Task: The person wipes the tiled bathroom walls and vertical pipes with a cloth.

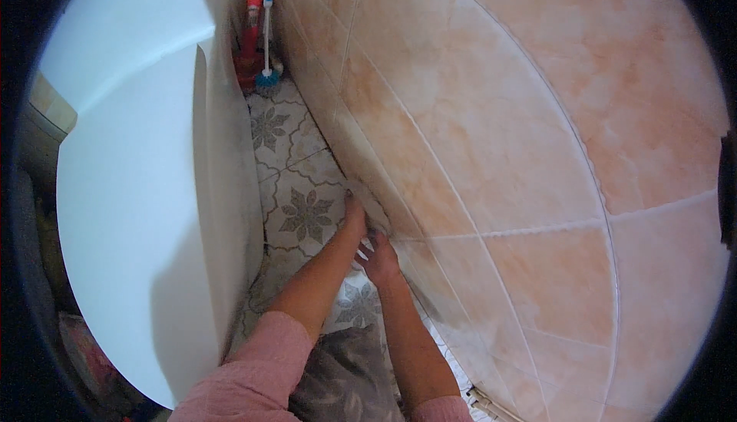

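Reaching low beside tiled wall [530, 161]: left hand [354, 217], grip unclear; right hand [379, 259], fingers apart.

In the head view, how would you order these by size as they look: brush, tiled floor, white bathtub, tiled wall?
1. Tiled wall
2. White bathtub
3. Tiled floor, only its visible part
4. Brush, slim and farther away

Pink sleeves [249, 357] are cut off below; the fingers' [369, 258] grip is unclear.

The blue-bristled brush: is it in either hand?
No, the blue-bristled brush stands beyond the left hand and right hand, touching neither.
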`<state>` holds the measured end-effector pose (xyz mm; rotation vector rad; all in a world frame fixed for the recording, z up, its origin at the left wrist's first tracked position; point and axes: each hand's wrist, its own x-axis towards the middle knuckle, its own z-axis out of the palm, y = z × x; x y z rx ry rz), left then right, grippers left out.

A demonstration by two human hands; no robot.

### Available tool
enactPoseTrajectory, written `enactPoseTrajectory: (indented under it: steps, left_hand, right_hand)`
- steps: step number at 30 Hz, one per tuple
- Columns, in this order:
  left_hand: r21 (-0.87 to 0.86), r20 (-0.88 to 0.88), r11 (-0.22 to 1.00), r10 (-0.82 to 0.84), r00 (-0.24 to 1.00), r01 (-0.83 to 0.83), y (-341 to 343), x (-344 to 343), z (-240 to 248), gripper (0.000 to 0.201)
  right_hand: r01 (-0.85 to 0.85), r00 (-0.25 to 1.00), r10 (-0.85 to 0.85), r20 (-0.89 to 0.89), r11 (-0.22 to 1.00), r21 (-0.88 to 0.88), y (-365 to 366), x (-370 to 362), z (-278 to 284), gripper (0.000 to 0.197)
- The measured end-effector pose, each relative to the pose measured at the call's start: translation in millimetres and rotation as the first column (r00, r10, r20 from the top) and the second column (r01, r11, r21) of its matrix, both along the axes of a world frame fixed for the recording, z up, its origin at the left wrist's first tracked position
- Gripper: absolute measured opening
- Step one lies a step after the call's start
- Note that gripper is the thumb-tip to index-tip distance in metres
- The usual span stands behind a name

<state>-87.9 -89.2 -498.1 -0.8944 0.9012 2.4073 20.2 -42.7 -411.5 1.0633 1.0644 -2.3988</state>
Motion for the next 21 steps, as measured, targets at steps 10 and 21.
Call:
enactPoseTrajectory:
  steps: [10,21]
  left_hand:
    - [0.011,-0.325,0.988,0.152,0.934,-0.157,-32.3,-70.0,132.6,0.064]
    - [-0.386,-0.501,0.909,-0.064,0.863,-0.157,44.2,95.7,229.2,0.043]
  right_hand:
    - [-0.132,0.964,0.142,-0.227,0.989,0.059,-29.7,-51.6,87.3,0.052]
    - [0.348,0.906,-0.248,-0.342,0.897,0.274,8.1,109.7,156.0,0.042]
